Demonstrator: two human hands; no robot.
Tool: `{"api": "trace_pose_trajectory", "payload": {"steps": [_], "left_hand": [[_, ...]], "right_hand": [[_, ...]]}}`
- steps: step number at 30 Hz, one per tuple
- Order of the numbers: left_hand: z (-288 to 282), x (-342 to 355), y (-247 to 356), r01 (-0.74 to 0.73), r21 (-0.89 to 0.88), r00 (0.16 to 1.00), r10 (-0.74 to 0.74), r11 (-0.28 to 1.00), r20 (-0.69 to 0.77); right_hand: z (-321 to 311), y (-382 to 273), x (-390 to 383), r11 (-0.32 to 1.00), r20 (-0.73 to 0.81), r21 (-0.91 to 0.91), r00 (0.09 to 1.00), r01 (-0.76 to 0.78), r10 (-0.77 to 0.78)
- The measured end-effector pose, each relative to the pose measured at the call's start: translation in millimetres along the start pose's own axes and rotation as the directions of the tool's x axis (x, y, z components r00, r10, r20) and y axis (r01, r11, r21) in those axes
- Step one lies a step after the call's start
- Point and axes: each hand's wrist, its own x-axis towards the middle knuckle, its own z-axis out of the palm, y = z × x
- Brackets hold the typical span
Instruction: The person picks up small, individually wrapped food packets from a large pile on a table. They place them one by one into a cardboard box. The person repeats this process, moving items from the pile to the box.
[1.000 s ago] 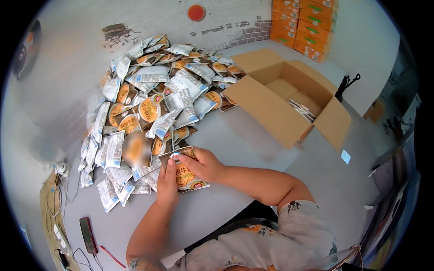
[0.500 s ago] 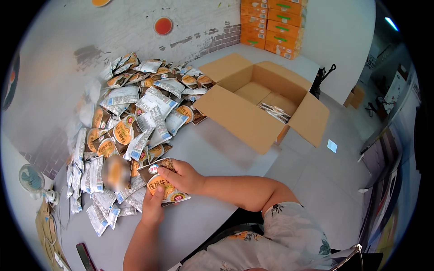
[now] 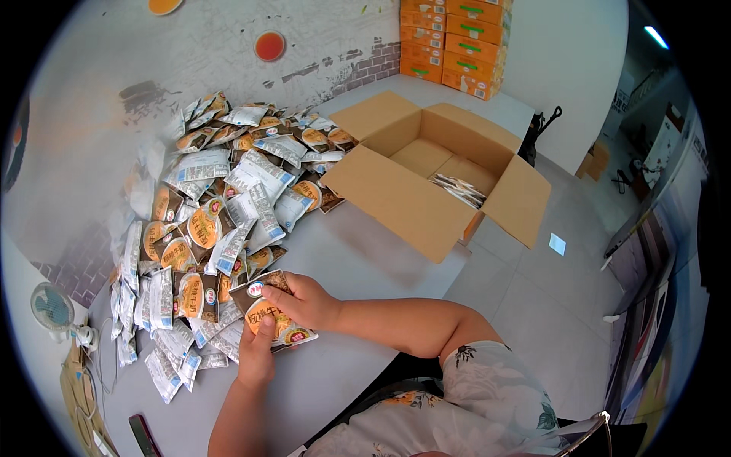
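A flat brown and orange milk-drink pouch (image 3: 266,314) is between my two hands at the near edge of the pile. My left hand (image 3: 256,354) grips its lower left edge, thumb on the front. From the right, my right hand (image 3: 306,301) pinches the upper right side, its thumb lying across the printed face. Just beyond and to the left spreads a large heap of similar pouches (image 3: 204,222), some showing brown fronts, others silvery-white backs. Farther right, an open cardboard box (image 3: 397,199) holds a small stack of pouches (image 3: 458,189) against its near right side.
The grey table (image 3: 346,255) carries the heap and the box, whose flaps are spread outward. Orange cartons (image 3: 472,49) are stacked at the back. A small fan (image 3: 53,306) is at the far left, and a dark phone-like object (image 3: 143,434) lies near the lower left edge.
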Motion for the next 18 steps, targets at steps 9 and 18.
{"api": "trace_pose_trajectory", "payload": {"steps": [9, 18], "left_hand": [[-2.7, 2.2, -2.8, -0.011, 0.010, 0.999, 0.011, 1.000, 0.031], [6.2, 0.1, 5.2, -0.015, 0.053, 1.000, 0.014, 0.998, 0.022]], "right_hand": [[-0.3, -3.4, -0.7, 1.000, -0.006, -0.010, 1.000, -0.008, 0.007], [-1.9, 0.4, -0.7, 0.999, -0.003, -0.021, 1.000, -0.024, 0.024]]}}
